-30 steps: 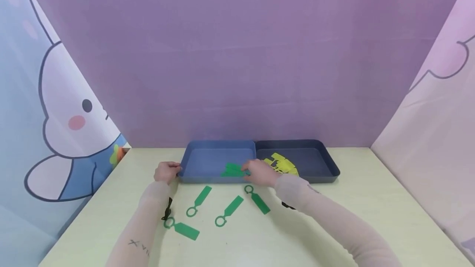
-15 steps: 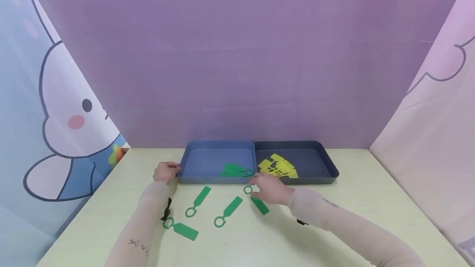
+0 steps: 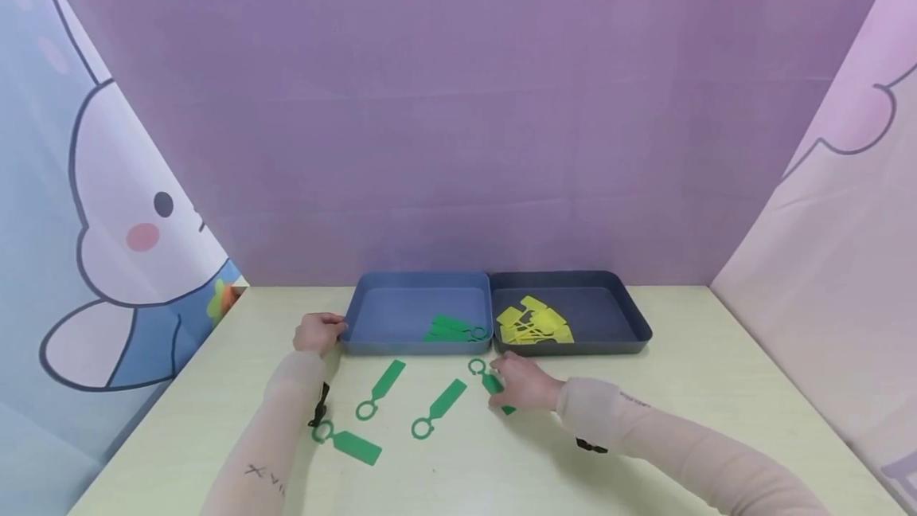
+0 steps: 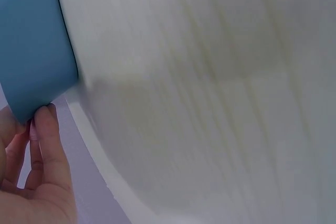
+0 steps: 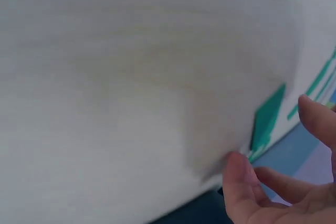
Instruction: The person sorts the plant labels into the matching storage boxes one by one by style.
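Note:
My left hand [image 3: 318, 333] pinches the front left corner of a blue tray [image 3: 394, 313]; the left wrist view shows fingertips and thumb at the tray's rim [image 4: 39, 51]. Over a green ring-ended tag [image 5: 268, 116] on the table hovers my right hand [image 3: 528, 383], thumb and fingers spread to either side of it. The hand partly hides that tag in the head view; its ring [image 3: 476, 366] points toward the trays. Another green tag [image 3: 447, 398] lies to the left of it, with a further green tag [image 3: 388, 380] beyond and one more green tag [image 3: 358, 447] nearer the left forearm.
Several green tags [image 3: 447, 325] lie in the blue tray's front right corner. A dark tray [image 3: 605, 313] stands against its right side, with a pile of yellow tags [image 3: 544, 323] inside. A purple cloth [image 3: 458, 118] hangs behind the trays, with printed cloths at both sides.
My right hand has moved from the blue tray's front right corner, back and down to the green tag on the table. My left hand has stayed at its tray corner.

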Demonstrator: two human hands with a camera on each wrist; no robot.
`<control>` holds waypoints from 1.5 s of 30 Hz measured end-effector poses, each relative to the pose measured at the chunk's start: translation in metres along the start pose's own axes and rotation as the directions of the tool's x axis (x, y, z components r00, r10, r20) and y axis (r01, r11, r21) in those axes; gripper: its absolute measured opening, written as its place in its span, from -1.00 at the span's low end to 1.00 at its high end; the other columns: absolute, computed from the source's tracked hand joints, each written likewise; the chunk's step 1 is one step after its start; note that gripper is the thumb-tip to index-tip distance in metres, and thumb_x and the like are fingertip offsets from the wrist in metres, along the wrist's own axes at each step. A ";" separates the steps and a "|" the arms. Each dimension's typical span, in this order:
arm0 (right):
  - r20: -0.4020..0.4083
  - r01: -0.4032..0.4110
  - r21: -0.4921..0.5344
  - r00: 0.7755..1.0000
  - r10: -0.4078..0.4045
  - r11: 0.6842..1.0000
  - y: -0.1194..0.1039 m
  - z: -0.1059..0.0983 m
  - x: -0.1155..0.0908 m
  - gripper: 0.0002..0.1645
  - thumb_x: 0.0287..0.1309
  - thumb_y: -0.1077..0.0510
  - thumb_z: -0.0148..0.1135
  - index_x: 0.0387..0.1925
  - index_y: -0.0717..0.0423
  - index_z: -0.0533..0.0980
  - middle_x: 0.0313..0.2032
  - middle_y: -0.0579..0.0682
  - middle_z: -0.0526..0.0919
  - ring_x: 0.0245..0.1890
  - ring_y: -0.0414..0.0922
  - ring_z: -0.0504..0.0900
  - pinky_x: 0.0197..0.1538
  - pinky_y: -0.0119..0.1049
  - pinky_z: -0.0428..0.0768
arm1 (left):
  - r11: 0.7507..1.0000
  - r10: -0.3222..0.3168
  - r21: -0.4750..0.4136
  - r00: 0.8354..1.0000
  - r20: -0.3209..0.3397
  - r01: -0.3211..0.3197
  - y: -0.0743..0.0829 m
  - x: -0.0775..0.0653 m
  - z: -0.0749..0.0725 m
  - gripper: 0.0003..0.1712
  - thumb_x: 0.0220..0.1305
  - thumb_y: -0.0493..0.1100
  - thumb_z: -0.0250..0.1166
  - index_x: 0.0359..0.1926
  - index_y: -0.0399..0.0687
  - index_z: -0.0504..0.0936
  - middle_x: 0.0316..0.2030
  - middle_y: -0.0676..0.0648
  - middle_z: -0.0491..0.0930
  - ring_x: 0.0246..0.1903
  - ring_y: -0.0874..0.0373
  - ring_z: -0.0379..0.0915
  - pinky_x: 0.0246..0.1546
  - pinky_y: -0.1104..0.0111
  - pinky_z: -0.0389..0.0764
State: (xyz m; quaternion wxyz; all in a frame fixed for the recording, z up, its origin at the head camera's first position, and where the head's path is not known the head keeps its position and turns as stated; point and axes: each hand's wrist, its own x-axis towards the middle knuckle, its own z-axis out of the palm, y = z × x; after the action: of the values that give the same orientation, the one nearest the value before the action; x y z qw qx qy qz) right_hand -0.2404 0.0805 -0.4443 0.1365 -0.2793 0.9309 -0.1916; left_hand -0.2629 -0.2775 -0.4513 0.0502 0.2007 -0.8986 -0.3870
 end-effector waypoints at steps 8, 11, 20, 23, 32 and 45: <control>-0.025 0.028 0.014 0.999 -0.028 1.000 0.000 0.004 0.005 -0.46 -0.14 0.07 0.42 -0.11 0.29 0.55 -0.23 0.01 0.48 -0.25 -0.12 0.40 -0.12 -0.17 0.42 | 1.000 0.003 0.001 1.000 -0.006 -0.003 0.001 0.000 0.000 -0.67 0.19 -0.15 0.18 -0.09 -0.23 0.62 -0.11 -0.23 0.62 -0.16 -0.09 0.53 -0.14 0.17 0.45; -0.042 0.063 0.005 0.997 -0.063 0.998 0.000 0.003 0.003 -0.55 -0.14 0.13 0.42 -0.17 0.29 0.58 -0.28 0.00 0.48 -0.29 -0.14 0.40 -0.17 -0.23 0.44 | 1.000 0.001 0.000 1.000 -0.003 -0.001 0.001 0.000 0.000 -0.68 0.18 -0.15 0.19 -0.09 -0.23 0.63 -0.11 -0.23 0.62 -0.17 -0.08 0.54 -0.18 0.21 0.46; -0.089 0.162 -0.033 0.982 -0.164 0.986 0.007 0.006 0.004 -0.84 -0.10 0.22 0.38 -0.39 0.17 0.66 -0.44 -0.10 0.59 -0.39 -0.22 0.43 -0.26 -0.31 0.44 | 1.000 0.002 0.006 1.000 -0.011 -0.002 0.003 -0.001 -0.001 -0.67 0.18 -0.15 0.18 -0.09 -0.23 0.62 -0.11 -0.23 0.62 -0.20 -0.07 0.54 -0.21 0.22 0.46; -0.104 0.189 -0.052 0.975 -0.194 0.981 0.009 0.008 0.004 -0.90 -0.12 0.21 0.39 -0.45 0.11 0.66 -0.50 -0.13 0.64 -0.44 -0.26 0.45 -0.29 -0.35 0.44 | 1.000 -0.002 0.001 1.000 -0.007 0.002 0.003 -0.002 -0.001 -0.68 0.18 -0.16 0.19 -0.09 -0.24 0.62 -0.12 -0.23 0.63 -0.22 -0.05 0.55 -0.26 0.26 0.47; -0.094 0.177 -0.046 0.979 -0.181 0.983 0.012 0.008 0.006 -0.87 -0.12 0.20 0.40 -0.42 0.12 0.67 -0.45 -0.09 0.69 -0.41 -0.21 0.57 -0.26 -0.31 0.51 | 1.000 -0.006 -0.009 1.000 -0.015 0.006 0.003 -0.002 0.000 -0.67 0.18 -0.16 0.20 -0.08 -0.25 0.62 -0.14 -0.23 0.63 -0.33 0.04 0.58 -0.37 0.36 0.45; -0.016 0.143 -0.002 0.990 -0.143 0.990 0.010 0.000 0.009 -0.83 -0.15 0.21 0.41 -0.39 0.11 0.66 -0.45 -0.10 0.68 -0.42 -0.24 0.56 -0.19 -0.24 0.46 | 1.000 -0.013 -0.013 1.000 -0.012 0.013 -0.002 0.003 0.002 -0.68 0.18 -0.16 0.19 -0.10 -0.23 0.63 -0.16 -0.22 0.64 -0.36 0.08 0.57 -0.32 0.29 0.47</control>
State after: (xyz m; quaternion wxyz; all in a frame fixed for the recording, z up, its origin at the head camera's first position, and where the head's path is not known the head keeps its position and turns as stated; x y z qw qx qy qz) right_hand -0.2527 0.0827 -0.4496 0.1146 -0.3440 0.9096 -0.2028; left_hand -0.2653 -0.2788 -0.4539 0.0543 0.2087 -0.8944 -0.3919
